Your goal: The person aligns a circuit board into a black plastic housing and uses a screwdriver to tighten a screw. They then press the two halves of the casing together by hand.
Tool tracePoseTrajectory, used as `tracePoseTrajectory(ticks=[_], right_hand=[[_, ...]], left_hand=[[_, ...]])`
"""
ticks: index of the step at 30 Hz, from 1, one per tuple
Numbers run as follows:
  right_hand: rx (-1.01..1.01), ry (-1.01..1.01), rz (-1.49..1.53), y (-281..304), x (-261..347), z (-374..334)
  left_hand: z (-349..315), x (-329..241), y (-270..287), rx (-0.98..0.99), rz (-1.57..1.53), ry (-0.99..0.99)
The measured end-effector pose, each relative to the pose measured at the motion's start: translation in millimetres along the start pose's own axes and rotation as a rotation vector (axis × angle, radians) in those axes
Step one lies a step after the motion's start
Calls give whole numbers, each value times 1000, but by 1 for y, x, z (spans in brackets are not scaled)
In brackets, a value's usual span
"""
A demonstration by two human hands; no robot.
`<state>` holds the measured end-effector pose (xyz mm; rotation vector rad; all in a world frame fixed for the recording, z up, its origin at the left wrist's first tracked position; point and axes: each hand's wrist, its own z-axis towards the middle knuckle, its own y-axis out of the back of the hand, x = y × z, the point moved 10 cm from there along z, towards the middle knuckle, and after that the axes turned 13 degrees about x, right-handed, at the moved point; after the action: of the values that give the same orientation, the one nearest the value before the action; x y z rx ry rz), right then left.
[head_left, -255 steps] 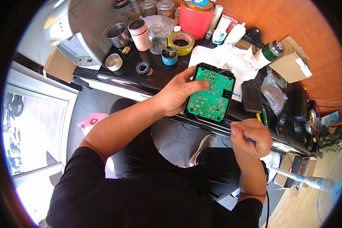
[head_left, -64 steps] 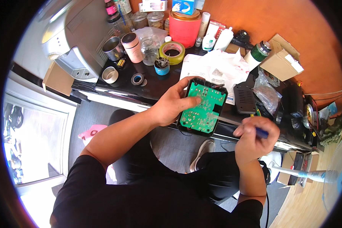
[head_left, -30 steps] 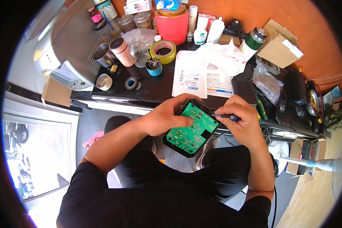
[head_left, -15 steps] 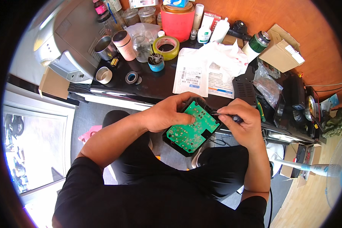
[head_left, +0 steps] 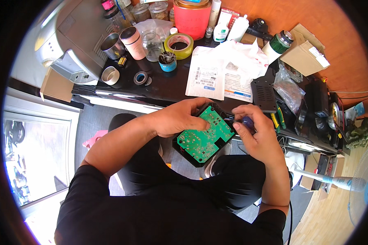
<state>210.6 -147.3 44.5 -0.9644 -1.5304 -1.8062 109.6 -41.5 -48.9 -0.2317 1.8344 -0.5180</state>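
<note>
A green circuit board sits in a black plastic housing, tilted above my lap at the desk's front edge. My left hand grips the housing by its left side, the thumb lying flat across the board. At the board's upper right corner, my right hand is closed around a screwdriver with a dark blue handle. Its shaft points left toward the housing edge. Fingers partly cover the tool, and I cannot tell whether the tip touches anything.
White paper packages lie on the black desk just beyond the board. Behind them stand a yellow tape roll, a glass jar and a pink tumbler. Pliers rest at the right edge; a fan stands far right.
My right hand has turned, and the screwdriver's blue handle now shows at the fingers. The board has shifted slightly left. My left hand keeps its hold.
</note>
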Motion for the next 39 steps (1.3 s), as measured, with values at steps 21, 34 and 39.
tracePoseTrajectory(ticks=[21, 34, 39], right_hand=[[102, -54, 25, -12, -17, 6], [95, 42, -14, -7, -12, 8], [103, 3, -34, -11, -11, 9]], left_hand=[[-2, 16, -13, 106, 11, 157], [-4, 10, -7, 75, 21, 143], [-4, 14, -6, 61, 51, 152]])
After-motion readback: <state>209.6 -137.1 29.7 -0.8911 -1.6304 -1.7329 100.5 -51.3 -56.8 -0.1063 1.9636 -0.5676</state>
